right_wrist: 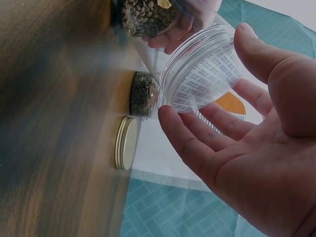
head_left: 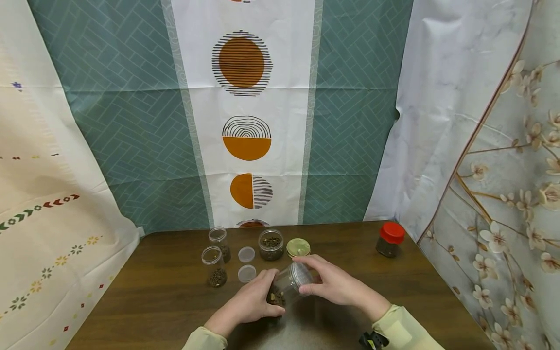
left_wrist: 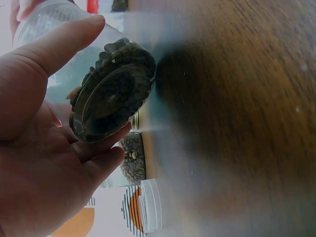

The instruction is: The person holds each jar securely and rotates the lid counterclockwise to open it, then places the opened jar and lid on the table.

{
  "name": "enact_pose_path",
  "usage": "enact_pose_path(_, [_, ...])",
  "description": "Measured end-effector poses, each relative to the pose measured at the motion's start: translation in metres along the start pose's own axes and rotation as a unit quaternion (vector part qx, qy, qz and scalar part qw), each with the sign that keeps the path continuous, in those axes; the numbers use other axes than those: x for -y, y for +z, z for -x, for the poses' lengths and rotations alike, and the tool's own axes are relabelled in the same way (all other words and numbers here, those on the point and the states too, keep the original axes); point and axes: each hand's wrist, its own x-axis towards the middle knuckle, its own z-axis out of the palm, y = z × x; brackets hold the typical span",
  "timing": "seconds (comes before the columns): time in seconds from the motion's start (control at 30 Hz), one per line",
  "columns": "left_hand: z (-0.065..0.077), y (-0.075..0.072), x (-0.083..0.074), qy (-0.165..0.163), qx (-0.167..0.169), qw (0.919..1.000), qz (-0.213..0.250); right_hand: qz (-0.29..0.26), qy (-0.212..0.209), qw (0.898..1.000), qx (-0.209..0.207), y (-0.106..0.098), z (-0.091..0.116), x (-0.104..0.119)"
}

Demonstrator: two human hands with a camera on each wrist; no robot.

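Observation:
My left hand (head_left: 253, 299) grips a clear plastic jar (head_left: 284, 288) around its body, near the base. The jar tilts with its top toward the right, just above the table. Dark brown beans (left_wrist: 106, 91) lie in its lower end, with a pale yellowish piece (right_wrist: 164, 4) among them in the right wrist view. At the other end is a clear ridged lid (head_left: 301, 274) with printed lettering across its face. My right hand (head_left: 334, 283) holds that lid by its rim, thumb and fingertips on opposite sides.
Behind the hands stand a short open jar of beans (head_left: 271, 248) and a gold-green lid (head_left: 298, 247). Two narrow jars (head_left: 214, 267) and two clear lids (head_left: 247, 273) are on the left. A red-capped jar (head_left: 391, 238) stands back right on the wooden table (head_left: 144, 291).

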Motion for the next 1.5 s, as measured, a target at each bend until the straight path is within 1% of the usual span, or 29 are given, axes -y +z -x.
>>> enact_pose_path(0.2, [0.0001, 0.0005, 0.0002, -0.002, 0.002, 1.0000, 0.000, -0.010, -0.009, 1.000, 0.000, 0.0000, 0.0001, 0.0006])
enact_pose_path(0.5, [0.0000, 0.0008, -0.0007, -0.004, 0.002, 1.0000, -0.001, -0.044, -0.015, 0.999, 0.006, 0.0017, 0.0017, -0.0041])
enact_pose_path(0.87, [-0.0005, 0.0013, -0.0005, -0.002, 0.004, 1.0000, 0.002, -0.057, -0.018, 0.998, 0.013, 0.0003, 0.0025, -0.0039])
enact_pose_path(1.0, [-0.0008, 0.0010, -0.0006, -0.002, 0.003, 1.0000, 0.005, -0.050, -0.022, 0.998, 0.011, 0.0011, 0.0026, -0.0050])
enact_pose_path(1.17, [-0.0004, 0.0006, -0.0001, -0.004, 0.003, 1.0000, 0.007, -0.029, -0.026, 0.999, 0.002, 0.0019, 0.0012, -0.0054])
enact_pose_path(1.33, [-0.0001, 0.0010, 0.0004, 0.002, -0.003, 1.0000, 0.004, 0.002, -0.016, 1.000, -0.013, 0.0010, 0.0007, -0.0046])
enact_pose_path(1.5, [0.0003, 0.0013, 0.0007, 0.004, -0.006, 1.0000, 0.006, 0.009, 0.002, 1.000, -0.015, -0.0007, 0.0009, -0.0028])
